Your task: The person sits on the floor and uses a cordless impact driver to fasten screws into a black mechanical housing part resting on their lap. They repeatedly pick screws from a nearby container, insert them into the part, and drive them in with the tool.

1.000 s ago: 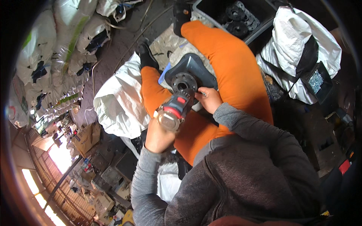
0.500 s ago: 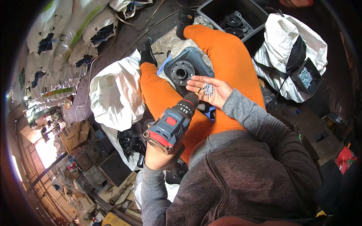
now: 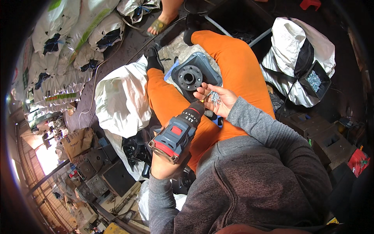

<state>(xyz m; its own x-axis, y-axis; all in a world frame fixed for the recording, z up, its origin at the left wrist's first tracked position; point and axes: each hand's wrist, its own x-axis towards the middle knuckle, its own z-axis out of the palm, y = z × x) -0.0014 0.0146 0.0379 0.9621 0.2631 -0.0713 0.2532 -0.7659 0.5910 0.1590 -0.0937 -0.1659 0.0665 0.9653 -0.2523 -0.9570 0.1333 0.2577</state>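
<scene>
My left hand (image 3: 166,165) is wrapped round the handle of a grey and red cordless drill (image 3: 176,134). Its chuck reaches up to the fingers of my right hand (image 3: 228,100); whether they touch, I cannot tell. Several silver screws (image 3: 214,98) lie in that palm, with the fingers partly curled around them. Just beyond the fingertips, a round black flange (image 3: 197,75) with a centre hole and a ring of small holes rests on a grey plastic tray (image 3: 213,73) between my legs.
A white sack (image 3: 120,99) stands at my left leg. To the right, an open black box of screws (image 3: 314,81) sits against another white sack (image 3: 286,43). A dark bin (image 3: 260,38) is beyond my knees. Another person's sandalled foot (image 3: 158,26) shows at the top.
The fingers of my right hand have curled in more around the screws. Another person's leg and foot have come into view at the top. The drill stays close to the right hand.
</scene>
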